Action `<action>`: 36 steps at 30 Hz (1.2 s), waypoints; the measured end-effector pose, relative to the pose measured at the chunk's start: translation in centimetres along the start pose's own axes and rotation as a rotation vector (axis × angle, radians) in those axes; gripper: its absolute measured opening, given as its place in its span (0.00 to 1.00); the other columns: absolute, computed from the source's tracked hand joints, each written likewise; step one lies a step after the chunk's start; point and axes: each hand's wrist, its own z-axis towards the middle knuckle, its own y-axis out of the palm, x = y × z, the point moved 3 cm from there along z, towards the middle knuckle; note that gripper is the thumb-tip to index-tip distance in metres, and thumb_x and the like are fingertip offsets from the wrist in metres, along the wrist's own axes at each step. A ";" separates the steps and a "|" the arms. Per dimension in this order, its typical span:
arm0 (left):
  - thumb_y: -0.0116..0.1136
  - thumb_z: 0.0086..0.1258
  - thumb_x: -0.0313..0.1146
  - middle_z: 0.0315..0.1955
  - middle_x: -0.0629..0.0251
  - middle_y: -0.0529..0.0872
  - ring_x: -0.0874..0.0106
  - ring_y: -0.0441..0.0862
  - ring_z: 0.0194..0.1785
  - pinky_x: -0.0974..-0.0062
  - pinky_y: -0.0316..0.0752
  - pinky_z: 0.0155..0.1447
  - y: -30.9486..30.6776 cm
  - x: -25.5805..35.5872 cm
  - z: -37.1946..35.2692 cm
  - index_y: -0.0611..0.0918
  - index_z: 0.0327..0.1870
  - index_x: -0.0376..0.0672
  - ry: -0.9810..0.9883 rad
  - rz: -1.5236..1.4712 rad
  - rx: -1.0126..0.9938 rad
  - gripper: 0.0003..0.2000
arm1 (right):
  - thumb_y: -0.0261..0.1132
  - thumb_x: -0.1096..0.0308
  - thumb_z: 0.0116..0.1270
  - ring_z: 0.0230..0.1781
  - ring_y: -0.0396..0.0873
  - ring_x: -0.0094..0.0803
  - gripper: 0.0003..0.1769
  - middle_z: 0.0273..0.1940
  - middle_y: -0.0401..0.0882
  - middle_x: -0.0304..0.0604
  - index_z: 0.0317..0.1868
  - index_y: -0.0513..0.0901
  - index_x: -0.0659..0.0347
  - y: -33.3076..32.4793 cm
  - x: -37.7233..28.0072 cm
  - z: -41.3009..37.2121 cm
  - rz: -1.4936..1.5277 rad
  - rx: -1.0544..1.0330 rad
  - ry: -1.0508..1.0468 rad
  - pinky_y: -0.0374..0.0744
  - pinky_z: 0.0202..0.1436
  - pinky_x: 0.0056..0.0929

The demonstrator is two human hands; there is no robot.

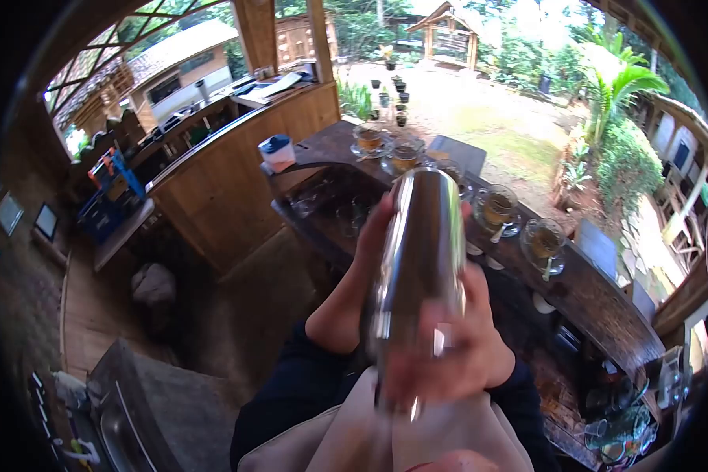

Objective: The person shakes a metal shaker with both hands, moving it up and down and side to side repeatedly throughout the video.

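The left hand (372, 242) and right hand (462, 346) had fingers curled around the metal cylinder (423, 236), whose slick sides risked a slip.

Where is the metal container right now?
In the head view, the metal container is near the centre, held by the left hand and right hand, the dark wooden counter beyond it.

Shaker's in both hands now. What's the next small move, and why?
I'd probably steady the metal shaker with the left hand and right hand before lowering it: its near end and the right hand look blurred, suggesting motion, and glass cups line the counter beyond.
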 end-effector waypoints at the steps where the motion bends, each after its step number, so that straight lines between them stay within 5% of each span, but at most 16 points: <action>1: 0.58 0.62 0.59 0.62 0.47 0.66 0.51 0.71 0.62 0.58 0.74 0.60 0.6 -1.0 1.0 0.60 0.67 0.41 0.022 0.257 -0.262 0.40 | 0.66 0.61 0.56 0.61 0.71 0.35 0.12 0.50 0.80 0.35 0.42 0.83 0.50 -0.6 0.4 -0.2 -0.021 -0.014 -0.001 0.63 0.64 0.56; 3: 0.56 0.64 0.57 0.61 0.47 0.68 0.53 0.73 0.60 0.61 0.75 0.60 0.4 -3.5 3.2 0.63 0.66 0.41 0.206 0.210 -0.476 0.36 | 0.69 0.59 0.54 0.59 0.72 0.40 0.18 0.50 0.79 0.41 0.45 0.81 0.55 -2.2 2.7 -1.8 -0.085 -0.079 0.144 0.66 0.62 0.53; 6: 0.48 0.70 0.50 0.47 0.52 0.80 0.61 0.80 0.51 0.61 0.77 0.56 -7.0 -5.9 5.7 0.75 0.54 0.38 -0.362 -0.030 0.323 0.23 | 0.72 0.58 0.50 0.57 0.74 0.47 0.27 0.50 0.77 0.49 0.48 0.78 0.63 -5.8 5.3 -4.6 -0.212 -0.160 0.376 0.71 0.59 0.49; 9: 0.48 0.70 0.46 0.47 0.55 0.82 0.63 0.82 0.47 0.62 0.80 0.51 -6.4 -8.6 8.5 0.76 0.50 0.38 -0.216 -0.129 0.310 0.19 | 0.74 0.59 0.48 0.56 0.74 0.55 0.28 0.52 0.76 0.57 0.47 0.79 0.65 -8.9 4.9 -3.8 -0.389 0.058 0.703 0.73 0.58 0.44; 13: 0.52 0.70 0.43 0.51 0.58 0.79 0.65 0.80 0.52 0.65 0.76 0.55 3.5 -8.7 10.1 0.69 0.59 0.41 -0.441 0.083 -0.039 0.22 | 0.73 0.60 0.49 0.54 0.76 0.44 0.20 0.47 0.78 0.34 0.44 0.80 0.41 -10.2 -3.4 2.4 -0.509 -0.202 0.149 0.73 0.56 0.54; 15: 0.58 0.68 0.40 0.55 0.63 0.75 0.69 0.75 0.57 0.68 0.73 0.58 6.5 -9.9 11.4 0.63 0.65 0.43 -0.117 0.163 -0.766 0.27 | 0.71 0.69 0.51 0.52 0.78 0.22 0.18 0.47 0.79 0.18 0.42 0.80 0.35 -9.0 -2.9 2.4 -0.398 0.106 -0.476 0.72 0.54 0.55; 20: 0.49 0.71 0.42 0.43 0.58 0.83 0.67 0.82 0.48 0.65 0.76 0.56 1.9 -15.7 18.1 0.75 0.53 0.40 -0.754 -0.089 -0.270 0.17 | 0.75 0.63 0.47 0.55 0.76 0.46 0.24 0.51 0.77 0.44 0.46 0.79 0.53 -17.1 -1.2 3.1 -0.729 -0.218 0.317 0.74 0.56 0.47; 22: 0.46 0.72 0.42 0.40 0.58 0.85 0.64 0.83 0.45 0.62 0.76 0.55 4.3 -17.0 17.7 0.78 0.47 0.40 -0.491 0.193 -0.262 0.15 | 0.76 0.61 0.45 0.55 0.74 0.52 0.28 0.52 0.76 0.51 0.47 0.78 0.58 -18.6 -0.8 3.0 -0.753 -0.108 0.507 0.74 0.56 0.47; 23: 0.45 0.72 0.42 0.40 0.57 0.84 0.64 0.83 0.46 0.62 0.76 0.55 6.3 -17.0 17.2 0.78 0.47 0.39 -0.309 0.466 -0.270 0.16 | 0.77 0.60 0.43 0.56 0.74 0.54 0.31 0.52 0.76 0.53 0.49 0.78 0.60 -18.6 -2.0 3.7 -0.823 -0.102 0.428 0.74 0.56 0.50; 25: 0.47 0.72 0.41 0.44 0.57 0.83 0.65 0.81 0.49 0.63 0.75 0.57 8.4 -18.2 16.2 0.76 0.51 0.40 -0.769 -0.194 -0.347 0.15 | 0.77 0.61 0.44 0.56 0.74 0.53 0.31 0.53 0.76 0.53 0.50 0.77 0.61 -17.2 -5.1 5.7 -0.864 -0.169 0.150 0.74 0.56 0.50; 28: 0.51 0.72 0.34 0.51 0.58 0.77 0.68 0.77 0.55 0.65 0.73 0.58 12.6 -17.9 14.5 0.65 0.62 0.43 -0.228 0.066 -0.743 0.19 | 0.72 0.65 0.53 0.58 0.73 0.47 0.18 0.53 0.77 0.40 0.44 0.77 0.41 -16.5 -7.4 5.3 -0.833 -0.264 -0.413 0.69 0.61 0.57; 29: 0.50 0.73 0.34 0.51 0.58 0.77 0.68 0.77 0.55 0.64 0.73 0.58 13.5 -17.9 14.6 0.64 0.63 0.43 -0.051 0.098 -0.926 0.20 | 0.72 0.65 0.53 0.58 0.73 0.45 0.20 0.54 0.76 0.42 0.47 0.76 0.47 -17.1 -7.6 5.2 -0.885 -0.285 -0.352 0.69 0.62 0.52; 32: 0.52 0.71 0.43 0.48 0.56 0.79 0.67 0.79 0.51 0.62 0.76 0.55 10.6 -23.5 20.4 0.72 0.55 0.41 -0.611 0.015 -0.364 0.18 | 0.73 0.62 0.54 0.58 0.74 0.41 0.29 0.57 0.73 0.50 0.53 0.72 0.62 -21.2 -6.7 5.3 -1.020 -0.293 -0.071 0.72 0.62 0.37; 33: 0.50 0.70 0.45 0.44 0.55 0.82 0.63 0.82 0.48 0.60 0.76 0.54 9.9 -25.0 22.1 0.75 0.50 0.38 -0.814 -0.160 -0.484 0.18 | 0.74 0.61 0.53 0.57 0.75 0.42 0.32 0.57 0.73 0.53 0.54 0.71 0.68 -23.4 -5.5 5.3 -1.053 -0.265 0.091 0.72 0.61 0.34; 35: 0.48 0.69 0.41 0.41 0.53 0.83 0.60 0.83 0.45 0.59 0.77 0.54 10.2 -27.3 22.7 0.75 0.49 0.35 -0.678 -0.127 -0.291 0.18 | 0.75 0.61 0.51 0.56 0.75 0.51 0.33 0.57 0.73 0.53 0.53 0.72 0.67 -25.9 -4.6 4.8 -0.997 0.207 0.589 0.72 0.61 0.41; 36: 0.47 0.68 0.39 0.41 0.53 0.83 0.59 0.83 0.47 0.60 0.76 0.56 12.6 -26.0 20.9 0.76 0.49 0.36 -0.548 0.023 -0.346 0.17 | 0.76 0.61 0.50 0.59 0.73 0.51 0.32 0.57 0.74 0.53 0.53 0.73 0.65 -25.4 -5.8 5.9 -1.099 0.094 0.477 0.70 0.62 0.44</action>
